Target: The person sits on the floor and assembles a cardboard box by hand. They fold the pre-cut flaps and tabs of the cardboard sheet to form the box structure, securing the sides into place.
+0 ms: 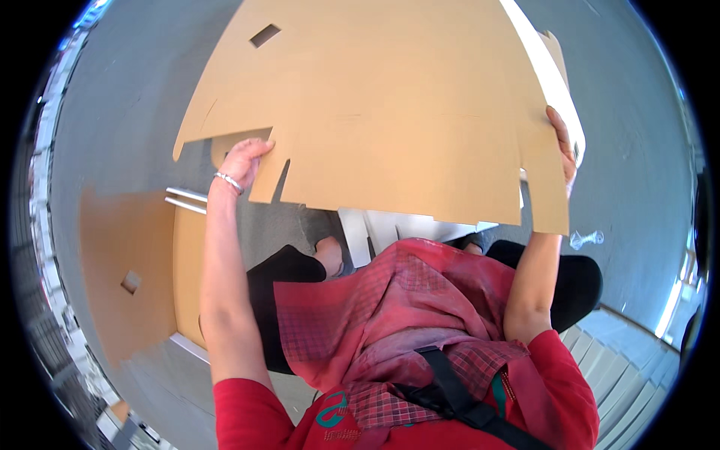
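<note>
A large flat sheet of brown cardboard (390, 112), die-cut with slots and a small rectangular hole, is held up in front of me. My left hand (246, 161) pinches a tab on its near left side, thumb on top, beside a notch. At the right edge my right hand (564, 146) grips the sheet, the thumb on the brown face and most fingers hidden behind. A white surface shows along the sheet's right edge. Under the near edge, white pieces (390, 229) lie between my feet, partly covered by the sheet.
Another brown cardboard piece (124, 277) with a small hole lies on the grey floor to my left, with white strips (186, 199) beside it. A clear crumpled bit of plastic or string (586, 239) is at the right. Stacked pale panels (619, 375) stand at the lower right.
</note>
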`<state>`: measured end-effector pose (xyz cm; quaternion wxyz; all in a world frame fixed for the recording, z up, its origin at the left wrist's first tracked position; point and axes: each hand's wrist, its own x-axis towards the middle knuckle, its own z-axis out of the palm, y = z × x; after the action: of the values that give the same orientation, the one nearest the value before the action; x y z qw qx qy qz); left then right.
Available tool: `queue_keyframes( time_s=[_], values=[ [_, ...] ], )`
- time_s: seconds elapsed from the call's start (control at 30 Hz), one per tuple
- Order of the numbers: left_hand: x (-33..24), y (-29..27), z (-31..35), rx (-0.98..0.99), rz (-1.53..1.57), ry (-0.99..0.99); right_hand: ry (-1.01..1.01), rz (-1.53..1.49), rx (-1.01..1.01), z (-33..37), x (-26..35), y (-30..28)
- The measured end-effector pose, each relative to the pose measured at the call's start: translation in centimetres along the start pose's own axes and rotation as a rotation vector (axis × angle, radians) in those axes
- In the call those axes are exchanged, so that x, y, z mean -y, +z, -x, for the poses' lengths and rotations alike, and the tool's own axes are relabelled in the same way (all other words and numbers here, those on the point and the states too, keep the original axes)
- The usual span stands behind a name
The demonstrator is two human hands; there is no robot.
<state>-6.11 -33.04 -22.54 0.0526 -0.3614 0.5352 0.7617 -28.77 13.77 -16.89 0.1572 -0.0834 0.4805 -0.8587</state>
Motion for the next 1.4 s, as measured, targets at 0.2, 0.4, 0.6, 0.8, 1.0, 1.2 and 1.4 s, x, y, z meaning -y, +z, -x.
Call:
queue_keyframes(
  time_s=[0.2,0.4,0.6,0.8,1.0,1.2,1.4],
  values=[
    [-6.2,0.7,6.2,0.045,-0.041,0.135,-0.012,0.346,0.127,-1.8,2.2,-0.6],
    [-6.6,0.4,9.7,0.396,0.337,0.594,-0.047,-0.086,0.131,-1.2,0.5,-0.9],
    [-0.8,1.0,5.6,0.222,0.376,0.822,-0.070,-0.231,-0.236,-1.0,-2.4,0.5],
    [2.7,1.4,-0.1,0.271,0.389,0.915,-0.008,-0.270,-0.355,-1.1,-2.7,1.0],
    [1.4,2.0,-3.1,-0.036,0.178,1.085,-0.096,0.557,-0.337,-1.1,-3.8,1.9],
    [0.8,0.8,-0.9,-0.176,-0.001,0.862,-0.371,1.590,0.125,-0.6,-5.1,6.5],
    [0.9,0.1,0.3,-0.333,-0.381,0.897,-0.486,1.713,0.164,-0.6,-7.4,6.9]
  ],
)
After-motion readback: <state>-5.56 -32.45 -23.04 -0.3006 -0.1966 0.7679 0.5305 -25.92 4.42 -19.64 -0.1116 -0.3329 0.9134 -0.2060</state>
